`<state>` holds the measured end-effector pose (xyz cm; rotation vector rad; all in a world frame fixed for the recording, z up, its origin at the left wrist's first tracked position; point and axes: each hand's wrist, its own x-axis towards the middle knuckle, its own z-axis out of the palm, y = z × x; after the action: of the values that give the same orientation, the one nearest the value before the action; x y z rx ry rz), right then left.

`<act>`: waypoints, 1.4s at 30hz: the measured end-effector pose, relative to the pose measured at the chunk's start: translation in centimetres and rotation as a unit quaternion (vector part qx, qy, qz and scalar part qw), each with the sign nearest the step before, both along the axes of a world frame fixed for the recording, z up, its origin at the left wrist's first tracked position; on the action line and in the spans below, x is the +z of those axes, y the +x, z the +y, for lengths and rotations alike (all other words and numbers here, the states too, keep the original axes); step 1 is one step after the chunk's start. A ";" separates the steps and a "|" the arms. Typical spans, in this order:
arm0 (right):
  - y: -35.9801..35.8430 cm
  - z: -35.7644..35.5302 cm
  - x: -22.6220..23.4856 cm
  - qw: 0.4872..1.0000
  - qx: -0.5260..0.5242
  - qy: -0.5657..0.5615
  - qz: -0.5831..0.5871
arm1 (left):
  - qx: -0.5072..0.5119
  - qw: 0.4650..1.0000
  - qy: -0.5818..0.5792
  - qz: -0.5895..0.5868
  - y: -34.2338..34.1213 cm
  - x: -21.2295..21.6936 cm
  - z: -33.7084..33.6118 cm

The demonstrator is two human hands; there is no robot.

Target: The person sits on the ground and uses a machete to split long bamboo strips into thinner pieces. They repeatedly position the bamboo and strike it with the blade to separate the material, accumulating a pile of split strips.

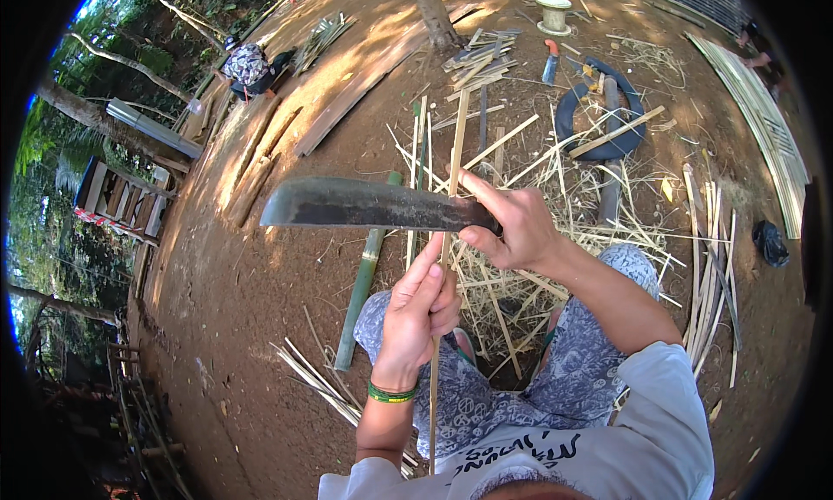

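Note:
A broad dark machete (364, 207) lies level across the view, its tip pointing left. My right hand (518, 224) is closed around it at the handle end; the handle is mostly hidden by the fingers. A long, thin bamboo strip (459, 135) runs nearly upright past the blade, down toward my lap. Below the blade, my left hand (418, 307) is closed on this strip, with the index finger stretched up along it toward the blade. The right fingertips also come close to the strip; whether they touch it I cannot tell.
Thin shavings (486, 300) litter the ground between my feet. A green bamboo pole (360, 292) lies to the left. Split strips (711, 274) lie at the right, near a black tyre (638, 134) and an orange-handled knife (550, 64). Another person (246, 69) crouches far left.

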<state>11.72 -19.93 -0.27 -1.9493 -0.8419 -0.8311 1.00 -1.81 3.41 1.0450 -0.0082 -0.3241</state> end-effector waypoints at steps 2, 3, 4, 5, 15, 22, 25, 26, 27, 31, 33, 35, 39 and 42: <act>-0.5 -0.3 0.6 0.999 -0.004 -0.033 0.001 | 0.001 1.000 0.002 0.004 -0.5 -0.1 0.4; -0.6 -0.5 0.8 0.999 -0.005 -0.051 0.002 | 0.002 1.000 0.002 0.006 -0.7 -0.3 0.6; -0.8 -0.7 1.0 0.998 -0.006 -0.068 0.004 | 0.002 1.000 0.003 0.009 -1.0 -0.4 0.8; -0.9 -0.8 1.1 0.996 -0.008 -0.086 0.007 | -0.006 1.000 0.001 0.018 -1.3 -0.3 0.9; -0.1 -1.8 2.0 0.998 0.008 0.004 0.059 | -0.019 0.998 0.007 0.066 -3.8 -1.8 2.2; 0.7 -2.4 1.8 0.999 -0.019 -0.009 0.038 | -0.058 0.998 0.007 0.036 -4.5 -2.5 3.0; 0.9 -2.7 1.5 0.999 -0.020 -0.016 0.021 | -0.054 0.997 0.008 0.049 -4.6 -2.5 3.1; 0.6 -2.5 1.3 0.999 -0.018 -0.031 0.019 | -0.047 0.997 0.001 0.062 -4.4 -2.3 3.0; 0.3 -2.3 1.3 0.999 -0.017 -0.046 0.016 | -0.041 0.996 -0.007 0.074 -4.2 -2.2 3.0; 0.3 -2.7 2.0 0.997 -0.019 -0.068 0.029 | -0.069 0.997 0.009 0.040 -4.8 -3.1 3.6; 0.9 -3.5 2.3 0.999 0.007 -0.025 0.045 | -0.093 0.995 0.015 0.019 -5.6 -3.9 4.1; 1.4 -4.6 2.4 0.998 0.031 -0.010 0.050 | -0.081 0.996 0.009 0.046 -5.8 -4.1 4.4; 0.2 -4.0 2.6 0.994 0.061 -0.059 0.065 | -0.048 0.996 -0.029 0.071 -5.1 -3.7 4.1; -0.5 -2.8 1.9 0.995 0.023 -0.075 0.059 | -0.049 0.995 -0.030 0.082 -4.6 -3.5 3.9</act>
<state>11.20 -22.69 1.59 -2.0801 -0.8964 -0.6342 -3.65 2.04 -0.08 0.9584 0.0780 -0.4960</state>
